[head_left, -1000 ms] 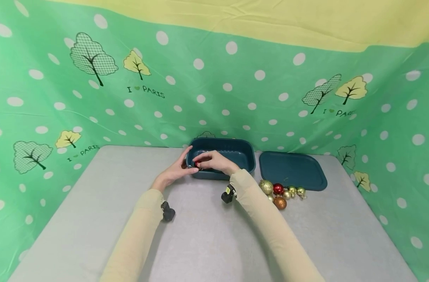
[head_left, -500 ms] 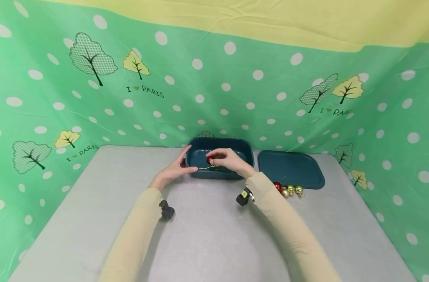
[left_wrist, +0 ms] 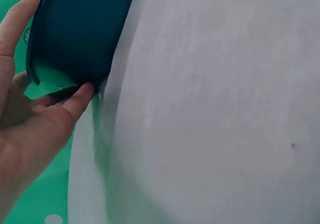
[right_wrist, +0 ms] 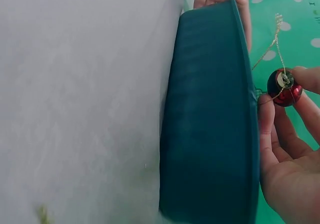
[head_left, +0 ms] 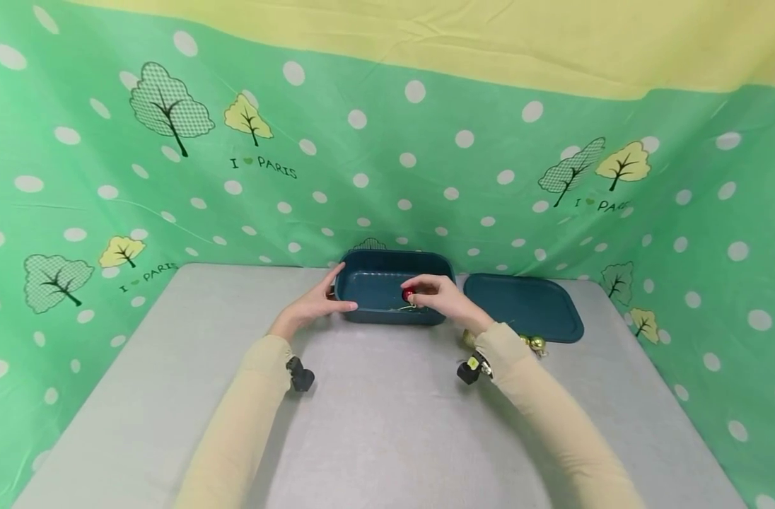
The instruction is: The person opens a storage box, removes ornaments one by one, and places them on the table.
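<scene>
A dark blue plastic box [head_left: 387, 317] stands open-topped near the back of the table. My left hand [head_left: 311, 307] grips its left end, with the thumb [left_wrist: 82, 96] against a front lower corner in the left wrist view. The right hand [head_left: 445, 297] pinches a small shiny red Christmas bauble [head_left: 408, 293] between thumb and fingertips, over the box's front right part. In the right wrist view the bauble [right_wrist: 285, 87] hangs beside the box rim [right_wrist: 254, 108], its gold cord loop [right_wrist: 278, 38] sticking out past it.
A flat dark blue lid [head_left: 521, 304] lies right of the box. Gold baubles [head_left: 537, 344] sit at its front edge, partly hidden by the right forearm. A green dotted cloth [head_left: 387, 205] hangs behind the table [head_left: 375, 410].
My right hand has moved rightward over the box with the red bauble, from near its left end toward the right. The left hand stays at the left end.
</scene>
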A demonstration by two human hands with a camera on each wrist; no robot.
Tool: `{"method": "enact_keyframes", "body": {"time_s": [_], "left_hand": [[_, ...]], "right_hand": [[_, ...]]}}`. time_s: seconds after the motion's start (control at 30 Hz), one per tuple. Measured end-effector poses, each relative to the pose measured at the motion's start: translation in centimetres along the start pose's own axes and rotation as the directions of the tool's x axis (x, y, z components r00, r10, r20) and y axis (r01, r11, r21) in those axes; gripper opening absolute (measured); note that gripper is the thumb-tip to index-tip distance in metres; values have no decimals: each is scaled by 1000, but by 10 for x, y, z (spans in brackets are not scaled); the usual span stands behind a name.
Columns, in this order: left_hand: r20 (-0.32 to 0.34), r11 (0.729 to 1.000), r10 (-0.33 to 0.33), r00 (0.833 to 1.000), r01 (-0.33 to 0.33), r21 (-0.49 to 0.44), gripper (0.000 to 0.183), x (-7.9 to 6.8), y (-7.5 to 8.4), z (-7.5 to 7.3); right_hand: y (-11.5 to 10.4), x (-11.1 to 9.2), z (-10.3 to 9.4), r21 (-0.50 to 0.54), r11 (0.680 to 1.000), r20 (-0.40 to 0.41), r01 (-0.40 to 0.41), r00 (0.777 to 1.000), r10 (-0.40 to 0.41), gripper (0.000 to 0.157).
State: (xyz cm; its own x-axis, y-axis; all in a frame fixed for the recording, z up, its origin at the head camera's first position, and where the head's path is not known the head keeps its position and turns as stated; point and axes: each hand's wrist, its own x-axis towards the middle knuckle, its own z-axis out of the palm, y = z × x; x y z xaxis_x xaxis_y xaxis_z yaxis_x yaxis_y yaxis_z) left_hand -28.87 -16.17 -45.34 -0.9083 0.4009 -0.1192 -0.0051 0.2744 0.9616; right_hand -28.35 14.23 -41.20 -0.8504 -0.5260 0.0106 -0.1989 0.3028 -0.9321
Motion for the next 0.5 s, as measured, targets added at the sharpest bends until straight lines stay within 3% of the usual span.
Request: {"method": "enact_keyframes", "body": {"time_s": [0.3,0.5], "left_hand": [[8,991,-9,1000,8,132,102,2,9,-6],[42,986,-25,999,18,163,103,3,13,-10]], "right_hand": [[2,-18,-18,4,1000,-21,-12,1000,13,37],[5,-33,-30,-7,1000,-50,-22,999,22,37]]}}
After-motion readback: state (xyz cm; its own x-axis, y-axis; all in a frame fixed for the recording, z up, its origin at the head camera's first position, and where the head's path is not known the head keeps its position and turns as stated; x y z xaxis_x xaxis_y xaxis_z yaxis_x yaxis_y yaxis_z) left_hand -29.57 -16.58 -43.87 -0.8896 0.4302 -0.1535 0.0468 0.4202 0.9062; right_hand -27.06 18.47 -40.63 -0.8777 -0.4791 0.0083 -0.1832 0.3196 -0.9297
